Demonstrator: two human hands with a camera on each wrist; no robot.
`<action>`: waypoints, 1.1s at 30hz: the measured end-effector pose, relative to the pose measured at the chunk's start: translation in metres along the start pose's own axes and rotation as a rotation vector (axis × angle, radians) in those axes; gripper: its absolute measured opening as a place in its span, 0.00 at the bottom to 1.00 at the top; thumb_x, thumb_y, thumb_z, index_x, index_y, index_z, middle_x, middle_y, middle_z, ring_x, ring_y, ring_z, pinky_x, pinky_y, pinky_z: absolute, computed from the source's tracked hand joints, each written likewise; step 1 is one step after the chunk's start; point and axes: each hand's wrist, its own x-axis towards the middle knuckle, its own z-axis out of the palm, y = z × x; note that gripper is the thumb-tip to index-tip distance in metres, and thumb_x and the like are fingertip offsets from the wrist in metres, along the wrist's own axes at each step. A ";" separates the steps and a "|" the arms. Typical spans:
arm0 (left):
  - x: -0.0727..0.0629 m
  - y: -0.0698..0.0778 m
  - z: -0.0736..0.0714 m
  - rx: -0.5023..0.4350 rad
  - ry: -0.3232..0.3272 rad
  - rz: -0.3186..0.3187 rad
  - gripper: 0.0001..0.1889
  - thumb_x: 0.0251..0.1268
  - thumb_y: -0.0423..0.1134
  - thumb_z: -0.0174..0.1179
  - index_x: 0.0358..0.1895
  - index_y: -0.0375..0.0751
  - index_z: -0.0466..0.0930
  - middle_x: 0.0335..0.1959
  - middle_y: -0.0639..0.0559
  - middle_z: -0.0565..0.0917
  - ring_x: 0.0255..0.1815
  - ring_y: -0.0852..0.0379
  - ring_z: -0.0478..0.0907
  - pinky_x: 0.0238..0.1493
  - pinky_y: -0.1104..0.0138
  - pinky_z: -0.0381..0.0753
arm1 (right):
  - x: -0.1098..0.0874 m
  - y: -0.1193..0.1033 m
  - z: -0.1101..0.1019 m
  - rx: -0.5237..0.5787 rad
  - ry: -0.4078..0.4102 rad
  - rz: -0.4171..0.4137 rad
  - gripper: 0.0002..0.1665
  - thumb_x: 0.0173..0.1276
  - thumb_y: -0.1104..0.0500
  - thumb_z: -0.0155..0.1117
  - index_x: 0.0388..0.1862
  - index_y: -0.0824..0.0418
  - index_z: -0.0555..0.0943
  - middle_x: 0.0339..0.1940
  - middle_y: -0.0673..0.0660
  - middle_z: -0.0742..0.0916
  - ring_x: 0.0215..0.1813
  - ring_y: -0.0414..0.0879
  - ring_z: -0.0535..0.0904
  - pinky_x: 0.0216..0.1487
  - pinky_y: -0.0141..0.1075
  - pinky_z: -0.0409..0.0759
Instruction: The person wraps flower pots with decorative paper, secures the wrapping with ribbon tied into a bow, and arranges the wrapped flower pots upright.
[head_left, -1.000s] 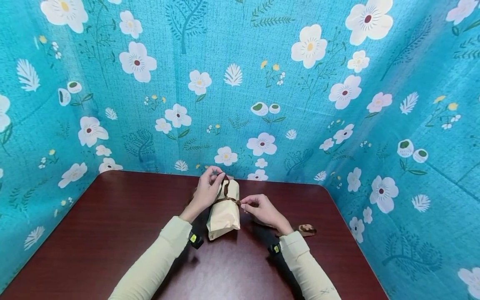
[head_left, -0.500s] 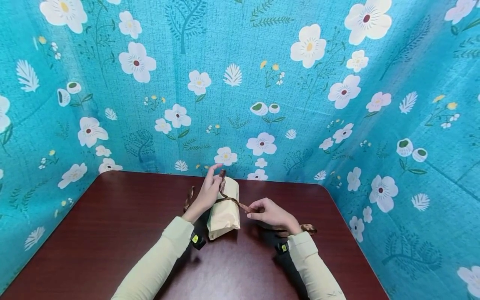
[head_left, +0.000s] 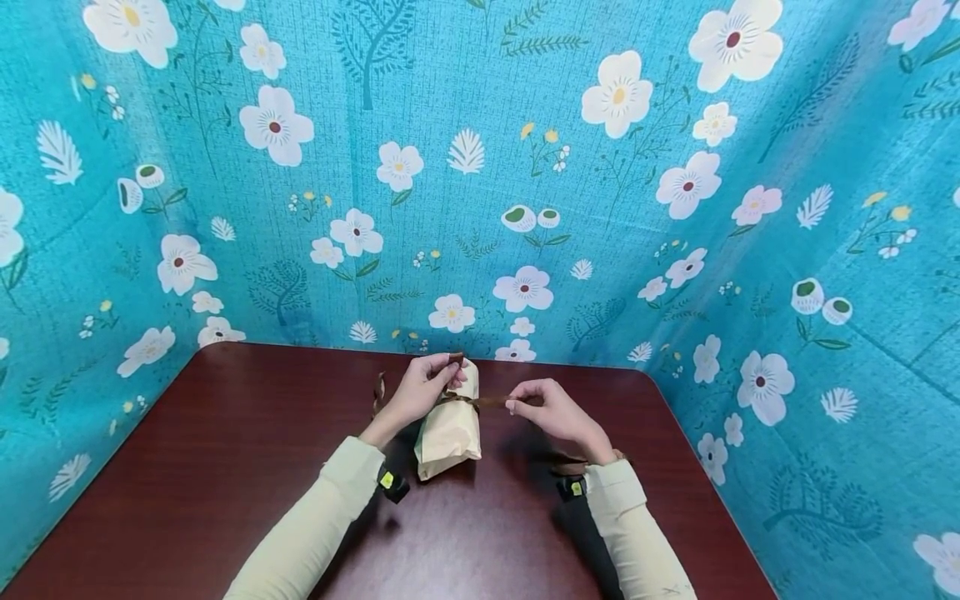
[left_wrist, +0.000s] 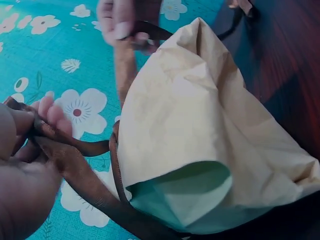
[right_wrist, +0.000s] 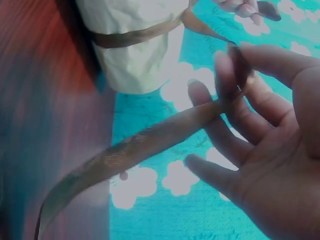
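A cream paper-wrapped package lies on the table, tapering away from the person. Brown ribbon circles its middle. In the head view my left hand is over the package's far left side, pinching a ribbon part between thumb and fingers; its wrist view shows folded ribbon in that grip. To the right of the package, my right hand pinches the other ribbon length, which runs fairly straight from the package to the fingertips. A loose tail hangs down from the right hand.
The dark red-brown table has a floral turquoise cloth standing behind it and along both sides. A ribbon loop rests left of the package, and more ribbon lies beneath the right wrist.
My right hand has moved right, away from the package, drawing its ribbon out longer. The left hand lifted its fingers at half a second ago and now pinches the ribbon again.
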 end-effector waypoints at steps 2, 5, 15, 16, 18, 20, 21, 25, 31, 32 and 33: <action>0.001 -0.007 -0.001 0.011 -0.008 0.025 0.14 0.80 0.34 0.53 0.49 0.24 0.83 0.36 0.35 0.86 0.36 0.44 0.85 0.41 0.60 0.87 | 0.003 -0.005 0.001 0.019 0.028 -0.011 0.07 0.73 0.56 0.67 0.36 0.56 0.87 0.29 0.56 0.86 0.29 0.47 0.79 0.32 0.34 0.78; 0.000 -0.009 -0.001 0.016 0.001 0.060 0.15 0.78 0.35 0.55 0.47 0.22 0.83 0.30 0.37 0.85 0.29 0.51 0.83 0.34 0.64 0.86 | 0.008 -0.012 0.003 0.061 0.062 -0.031 0.10 0.74 0.55 0.66 0.33 0.59 0.86 0.24 0.61 0.84 0.27 0.50 0.79 0.32 0.36 0.78; -0.004 -0.007 0.003 0.053 0.014 0.027 0.17 0.77 0.39 0.58 0.35 0.26 0.84 0.23 0.39 0.79 0.22 0.52 0.73 0.23 0.70 0.72 | 0.030 -0.030 0.012 0.079 0.125 -0.087 0.16 0.78 0.52 0.60 0.33 0.60 0.84 0.15 0.55 0.75 0.20 0.46 0.72 0.28 0.36 0.73; -0.005 -0.006 0.003 0.055 0.010 0.031 0.16 0.77 0.39 0.58 0.36 0.27 0.85 0.23 0.39 0.79 0.22 0.51 0.73 0.23 0.70 0.71 | 0.033 -0.031 0.013 0.060 0.137 -0.098 0.15 0.78 0.53 0.60 0.34 0.59 0.85 0.14 0.52 0.74 0.20 0.46 0.72 0.27 0.36 0.73; -0.006 -0.006 0.003 0.054 -0.004 0.043 0.14 0.77 0.38 0.58 0.40 0.29 0.87 0.23 0.38 0.80 0.23 0.51 0.73 0.23 0.71 0.70 | 0.038 -0.034 0.013 0.038 0.158 -0.110 0.14 0.78 0.54 0.60 0.35 0.59 0.86 0.14 0.51 0.74 0.18 0.46 0.72 0.25 0.36 0.72; -0.006 -0.006 0.003 0.044 -0.011 0.050 0.12 0.76 0.36 0.58 0.48 0.31 0.88 0.25 0.38 0.82 0.25 0.53 0.76 0.25 0.71 0.72 | 0.044 -0.037 0.013 0.019 0.171 -0.102 0.12 0.78 0.55 0.60 0.37 0.58 0.87 0.14 0.50 0.75 0.18 0.46 0.72 0.24 0.36 0.73; -0.007 -0.005 0.003 0.041 -0.014 0.052 0.12 0.76 0.35 0.59 0.52 0.33 0.87 0.27 0.38 0.83 0.26 0.54 0.77 0.25 0.71 0.73 | 0.047 -0.039 0.013 0.009 0.177 -0.095 0.12 0.78 0.55 0.60 0.39 0.58 0.88 0.14 0.50 0.75 0.17 0.45 0.72 0.23 0.35 0.72; -0.007 -0.006 0.004 0.063 -0.016 0.041 0.17 0.74 0.33 0.60 0.62 0.34 0.81 0.28 0.38 0.85 0.28 0.58 0.79 0.28 0.71 0.75 | 0.058 -0.047 0.011 -0.053 0.183 -0.071 0.12 0.77 0.56 0.61 0.40 0.59 0.89 0.14 0.50 0.77 0.18 0.43 0.70 0.23 0.35 0.70; -0.007 -0.005 0.005 0.064 -0.009 0.006 0.27 0.74 0.34 0.61 0.73 0.34 0.69 0.28 0.35 0.86 0.29 0.46 0.83 0.33 0.71 0.79 | 0.078 -0.075 0.006 -0.127 0.157 -0.071 0.15 0.78 0.55 0.60 0.43 0.63 0.89 0.22 0.52 0.84 0.22 0.43 0.68 0.26 0.35 0.68; -0.006 -0.004 0.006 0.064 -0.010 0.006 0.28 0.74 0.34 0.61 0.74 0.35 0.67 0.27 0.36 0.86 0.29 0.44 0.83 0.34 0.71 0.79 | 0.081 -0.082 0.007 -0.132 0.146 -0.080 0.15 0.78 0.55 0.60 0.44 0.63 0.89 0.23 0.54 0.84 0.21 0.43 0.68 0.26 0.35 0.68; -0.006 -0.005 0.007 0.065 -0.012 0.008 0.29 0.74 0.34 0.61 0.75 0.34 0.66 0.27 0.36 0.86 0.29 0.42 0.83 0.35 0.71 0.80 | 0.084 -0.091 0.007 -0.139 0.132 -0.095 0.15 0.78 0.55 0.59 0.46 0.64 0.88 0.23 0.56 0.84 0.20 0.43 0.68 0.26 0.35 0.68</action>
